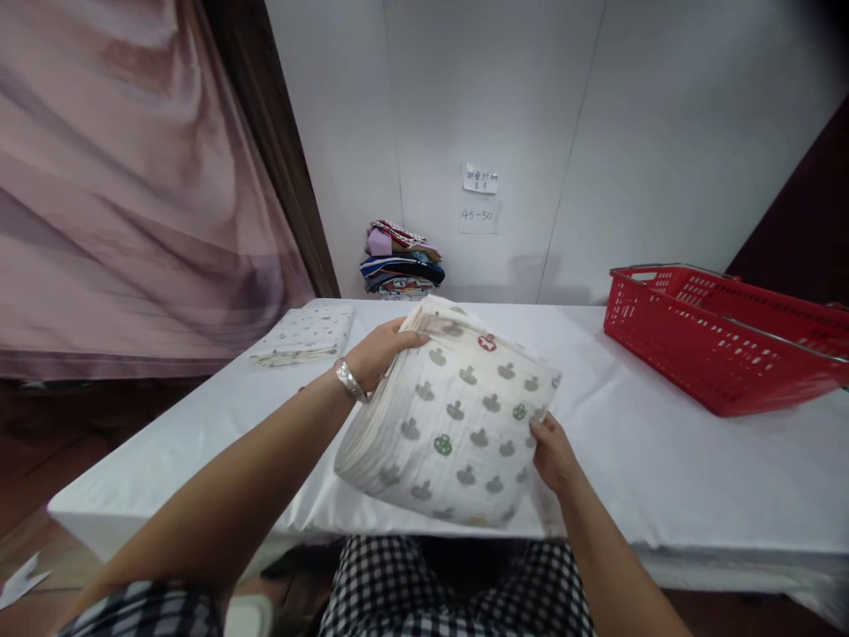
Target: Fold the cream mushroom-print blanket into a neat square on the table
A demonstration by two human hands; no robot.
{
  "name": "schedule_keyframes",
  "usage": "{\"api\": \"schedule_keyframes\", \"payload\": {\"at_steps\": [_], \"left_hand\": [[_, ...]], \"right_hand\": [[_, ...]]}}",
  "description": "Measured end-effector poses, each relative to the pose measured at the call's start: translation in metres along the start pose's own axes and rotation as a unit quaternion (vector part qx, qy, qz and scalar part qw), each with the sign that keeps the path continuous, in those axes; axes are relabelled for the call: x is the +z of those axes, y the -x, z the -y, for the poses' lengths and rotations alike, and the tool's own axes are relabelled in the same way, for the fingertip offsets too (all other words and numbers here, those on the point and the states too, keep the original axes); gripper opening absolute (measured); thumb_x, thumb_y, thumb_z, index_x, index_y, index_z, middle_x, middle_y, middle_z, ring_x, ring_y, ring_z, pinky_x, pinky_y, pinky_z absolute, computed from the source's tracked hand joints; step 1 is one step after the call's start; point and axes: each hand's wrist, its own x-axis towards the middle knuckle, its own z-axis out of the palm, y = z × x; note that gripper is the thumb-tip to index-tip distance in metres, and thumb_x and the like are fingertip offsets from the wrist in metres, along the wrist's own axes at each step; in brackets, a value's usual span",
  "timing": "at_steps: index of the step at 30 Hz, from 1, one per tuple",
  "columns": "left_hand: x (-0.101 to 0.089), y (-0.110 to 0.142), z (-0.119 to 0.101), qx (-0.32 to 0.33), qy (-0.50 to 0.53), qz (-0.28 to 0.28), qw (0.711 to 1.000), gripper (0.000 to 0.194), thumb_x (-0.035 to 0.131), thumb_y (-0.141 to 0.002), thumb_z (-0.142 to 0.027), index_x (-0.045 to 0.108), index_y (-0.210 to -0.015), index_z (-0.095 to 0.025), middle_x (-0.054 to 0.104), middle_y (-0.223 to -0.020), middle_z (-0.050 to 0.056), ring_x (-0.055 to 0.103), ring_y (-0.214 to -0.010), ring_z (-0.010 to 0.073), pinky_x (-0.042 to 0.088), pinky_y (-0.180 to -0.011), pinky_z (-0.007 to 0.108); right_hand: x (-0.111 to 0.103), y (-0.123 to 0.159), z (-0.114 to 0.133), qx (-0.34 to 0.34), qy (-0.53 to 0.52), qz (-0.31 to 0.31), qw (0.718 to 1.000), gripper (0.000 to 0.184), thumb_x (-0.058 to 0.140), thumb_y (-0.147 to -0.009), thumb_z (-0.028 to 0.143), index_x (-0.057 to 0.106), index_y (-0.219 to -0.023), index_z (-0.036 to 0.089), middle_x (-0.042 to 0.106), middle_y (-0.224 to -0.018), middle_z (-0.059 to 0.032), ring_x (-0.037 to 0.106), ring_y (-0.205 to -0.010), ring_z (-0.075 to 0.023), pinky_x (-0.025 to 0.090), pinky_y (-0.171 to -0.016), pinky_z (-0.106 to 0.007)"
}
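Note:
A folded white muslin cloth (457,433) with grey, green and red prints is held up, tilted, over the front edge of the table. My left hand (381,354) grips its upper left side, thumb on top and the other fingers hidden behind the layers. A silver bracelet is on that wrist. My right hand (552,449) pinches the cloth's right edge between thumb and fingers. To the left of my left hand, a second folded white cloth (306,333) with small dark prints lies flat on the table.
A white sheet covers the table (663,469). On the right stands a red plastic basket (716,354) with metal handles. A stack of folded coloured fabrics (402,261) sits against the back wall, below paper signs (478,212). Pink curtain (133,177) hangs at the left.

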Motion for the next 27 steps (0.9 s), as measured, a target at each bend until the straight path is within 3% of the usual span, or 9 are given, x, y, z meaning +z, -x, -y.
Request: {"api": "schedule_keyframes", "payload": {"at_steps": [3,7,9,13,15,18,21,27], "left_hand": [[-0.013,-0.021,0.032,-0.106,0.080,0.008,0.991,0.039,0.064,-0.065,-0.025,0.060,-0.102,-0.013,0.069,-0.075,0.007,0.066,-0.064,0.0208,0.055,-0.062,0.035],[-0.025,-0.049,0.082,-0.188,0.079,0.002,0.979,0.026,0.055,-0.075,-0.028,0.063,-0.095,-0.012,0.071,-0.080,0.009,0.067,-0.073,0.0218,0.056,-0.070,0.035],[-0.027,-0.061,0.109,-0.205,0.020,-0.029,0.978,0.029,0.051,-0.079,-0.032,0.062,-0.097,-0.013,0.071,-0.089,0.010,0.067,-0.081,0.0214,0.055,-0.073,0.033],[-0.026,-0.071,0.156,-0.205,-0.071,-0.077,0.973,0.045,0.053,-0.080,-0.044,0.056,-0.111,-0.011,0.066,-0.109,0.015,0.065,-0.093,0.0227,0.054,-0.075,0.031],[-0.026,-0.069,0.172,-0.202,-0.090,-0.087,0.971,0.056,0.054,-0.079,-0.047,0.049,-0.121,-0.009,0.060,-0.119,0.018,0.063,-0.098,0.0235,0.053,-0.076,0.031],[-0.027,-0.064,0.184,-0.191,-0.131,-0.096,0.968,0.074,0.063,-0.073,-0.047,0.037,-0.132,-0.012,0.053,-0.128,0.017,0.060,-0.104,0.0246,0.051,-0.080,0.031],[-0.026,-0.058,0.183,-0.171,-0.184,-0.103,0.962,0.081,0.073,-0.063,-0.041,0.038,-0.132,-0.016,0.053,-0.129,0.014,0.055,-0.111,0.0277,0.045,-0.090,0.034],[-0.022,-0.050,0.184,-0.148,-0.216,-0.127,0.957,0.075,0.066,-0.071,-0.031,0.033,-0.136,-0.016,0.054,-0.127,0.013,0.056,-0.108,0.0246,0.044,-0.089,0.030]], "right_hand": [[0.001,0.003,0.019,0.059,0.002,-0.007,0.998,0.046,0.070,-0.068,0.041,0.062,-0.107,0.018,0.070,-0.096,-0.0098,0.065,-0.090,-0.0283,0.051,-0.079,-0.044],[-0.001,-0.018,0.026,0.063,0.049,-0.012,0.997,0.048,0.072,-0.067,0.035,0.061,-0.110,0.017,0.070,-0.095,-0.0088,0.066,-0.086,-0.0259,0.052,-0.076,-0.039],[-0.006,-0.038,0.018,0.072,0.087,-0.033,0.993,0.049,0.071,-0.067,0.035,0.061,-0.111,0.018,0.070,-0.095,-0.0084,0.066,-0.084,-0.0247,0.053,-0.075,-0.039],[-0.020,-0.067,-0.012,0.117,0.204,-0.152,0.960,0.059,0.072,-0.066,0.036,0.055,-0.119,0.018,0.070,-0.097,-0.0085,0.066,-0.084,-0.0227,0.053,-0.077,-0.038],[-0.026,-0.068,-0.024,0.117,0.226,-0.156,0.954,0.067,0.072,-0.066,0.038,0.050,-0.126,0.019,0.067,-0.105,-0.0097,0.065,-0.088,-0.0226,0.052,-0.080,-0.038],[-0.031,-0.061,-0.034,0.084,0.239,-0.128,0.959,0.074,0.073,-0.065,0.039,0.045,-0.131,0.022,0.062,-0.116,-0.0091,0.064,-0.094,-0.0231,0.051,-0.084,-0.037],[-0.032,-0.058,-0.036,0.058,0.279,-0.126,0.950,0.074,0.074,-0.062,0.036,0.047,-0.130,0.023,0.060,-0.120,-0.0075,0.061,-0.101,-0.0244,0.050,-0.086,-0.038],[-0.034,-0.059,-0.039,0.042,0.357,-0.119,0.926,0.077,0.070,-0.065,0.036,0.041,-0.134,0.020,0.053,-0.129,-0.0078,0.050,-0.117,-0.0246,0.041,-0.098,-0.039]]}}
